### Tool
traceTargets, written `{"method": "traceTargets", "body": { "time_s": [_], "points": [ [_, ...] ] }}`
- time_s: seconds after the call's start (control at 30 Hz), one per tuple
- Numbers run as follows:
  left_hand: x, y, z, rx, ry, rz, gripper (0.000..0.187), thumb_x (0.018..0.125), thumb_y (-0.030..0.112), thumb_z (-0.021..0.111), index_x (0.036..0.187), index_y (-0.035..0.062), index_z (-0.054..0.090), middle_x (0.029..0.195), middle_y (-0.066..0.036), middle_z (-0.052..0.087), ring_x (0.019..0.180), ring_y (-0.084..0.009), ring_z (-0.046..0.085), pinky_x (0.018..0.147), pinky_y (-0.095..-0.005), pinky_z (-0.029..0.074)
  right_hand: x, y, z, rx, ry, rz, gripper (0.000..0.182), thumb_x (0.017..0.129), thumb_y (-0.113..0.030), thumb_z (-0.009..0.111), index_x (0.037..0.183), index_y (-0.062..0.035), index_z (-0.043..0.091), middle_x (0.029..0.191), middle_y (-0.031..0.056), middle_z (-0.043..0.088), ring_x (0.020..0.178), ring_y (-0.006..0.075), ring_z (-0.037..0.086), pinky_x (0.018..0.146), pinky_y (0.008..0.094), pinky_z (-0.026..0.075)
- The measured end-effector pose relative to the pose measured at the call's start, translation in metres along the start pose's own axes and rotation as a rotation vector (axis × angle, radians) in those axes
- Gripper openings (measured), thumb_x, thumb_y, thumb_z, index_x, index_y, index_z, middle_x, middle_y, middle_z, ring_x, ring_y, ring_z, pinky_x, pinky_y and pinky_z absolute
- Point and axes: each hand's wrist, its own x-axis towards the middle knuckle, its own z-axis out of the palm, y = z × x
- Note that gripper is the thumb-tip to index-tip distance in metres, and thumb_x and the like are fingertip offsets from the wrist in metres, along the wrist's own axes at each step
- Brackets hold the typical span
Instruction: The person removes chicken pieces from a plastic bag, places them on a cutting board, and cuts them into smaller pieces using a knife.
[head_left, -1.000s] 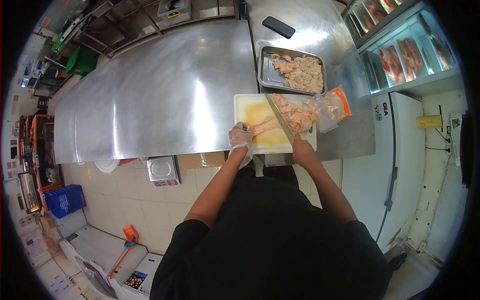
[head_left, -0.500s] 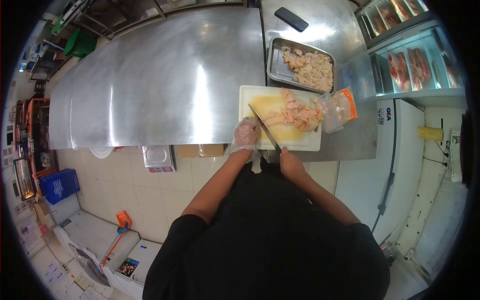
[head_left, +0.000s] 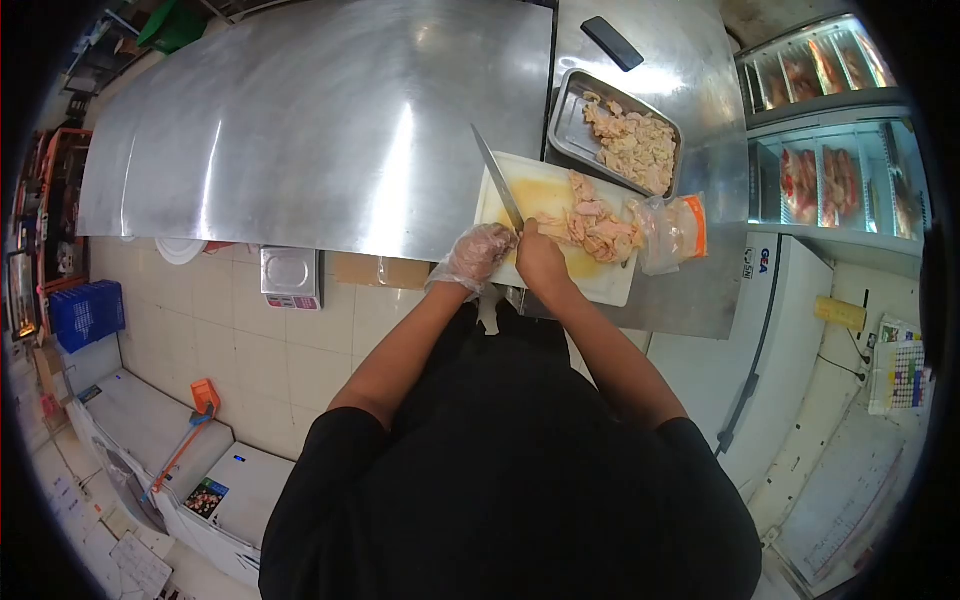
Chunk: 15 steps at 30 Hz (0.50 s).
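My right hand (head_left: pixel 541 262) is wrapped round the handle of a long knife (head_left: pixel 497 178), whose blade points up and left past the corner of a white cutting board (head_left: pixel 607 286). Close beside it my left hand (head_left: pixel 480 252), in a clear plastic glove, is curled at the board's left edge; what its fingers hold, if anything, is hidden. Pale raw meat (head_left: pixel 601 232) lies on the board's right half. A clear plastic bag (head_left: pixel 672 236) with an orange band rests at the board's right end.
Behind the board a metal tray (head_left: pixel 568 132) holds many cut meat pieces (head_left: pixel 640 150). A black phone (head_left: pixel 612 44) lies on the steel table (head_left: pixel 300 130). Display fridges (head_left: pixel 835 110) and a white freezer (head_left: pixel 720 390) stand to the right.
My right hand and the knife have moved up and left, so the blade now reaches beyond the board. My left hand is slightly further left, and the whole view has rotated a little.
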Motion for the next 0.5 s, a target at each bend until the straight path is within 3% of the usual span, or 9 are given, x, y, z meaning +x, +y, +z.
{"method": "traceTargets", "body": {
  "time_s": [0.1, 0.17, 0.23, 0.37, 0.5],
  "points": [
    [0.006, 0.008, -0.005, -0.053, -0.029, -0.050, 0.007, 0.083, 0.012, 0.060, 0.087, 0.0066, 0.063, 0.087, -0.012, 0.063, 0.082, -0.0311, 0.063, 0.069, -0.0412, 0.051, -0.023, 0.015, 0.007, -0.032, 0.002, 0.001, 0.016, 0.093, -0.011, 0.045, 0.101, 0.0030, 0.044, 0.073, 0.0299, 0.063, 0.072, 0.0478, 0.063, 0.064, 0.0565, 0.049],
    [0.009, 0.020, -0.008, -0.073, 0.039, -0.230, 0.010, 0.083, 0.013, 0.060, 0.089, 0.0054, 0.063, 0.092, -0.013, 0.063, 0.084, -0.0322, 0.063, 0.071, -0.0411, 0.052, -0.048, 0.023, 0.008, -0.046, -0.002, 0.009, 0.016, 0.093, -0.011, 0.045, 0.101, 0.0030, 0.044, 0.074, 0.0298, 0.063, 0.072, 0.0479, 0.063, 0.064, 0.0567, 0.049],
    [0.007, 0.007, 0.005, -0.048, 0.027, -0.198, 0.010, 0.081, 0.012, 0.063, 0.089, 0.0060, 0.064, 0.089, -0.013, 0.063, 0.082, -0.0329, 0.063, 0.070, -0.0420, 0.051, -0.069, 0.023, 0.002, -0.051, -0.114, 0.098, 0.019, 0.090, -0.008, 0.042, 0.105, 0.0034, 0.047, 0.085, 0.0310, 0.064, 0.081, 0.0464, 0.065, 0.073, 0.0555, 0.050],
    [0.000, -0.007, 0.023, 0.016, -0.039, -0.136, 0.014, 0.077, 0.008, 0.066, 0.090, 0.0058, 0.065, 0.087, -0.013, 0.063, 0.082, -0.0345, 0.062, 0.071, -0.0418, 0.051, -0.045, 0.006, 0.004, -0.026, -0.091, 0.127, 0.020, 0.089, -0.007, 0.042, 0.105, 0.0039, 0.047, 0.083, 0.0305, 0.064, 0.081, 0.0465, 0.064, 0.074, 0.0563, 0.049],
    [0.010, -0.002, -0.011, -0.115, -0.127, -0.052, 0.016, 0.077, 0.005, 0.063, 0.093, 0.0049, 0.065, 0.089, -0.014, 0.063, 0.084, -0.0349, 0.062, 0.073, -0.0415, 0.051, 0.003, -0.005, -0.004, 0.000, -0.042, 0.041, 0.020, 0.089, -0.008, 0.042, 0.106, 0.0028, 0.047, 0.080, 0.0296, 0.064, 0.079, 0.0466, 0.064, 0.071, 0.0564, 0.049]
  ]
}}
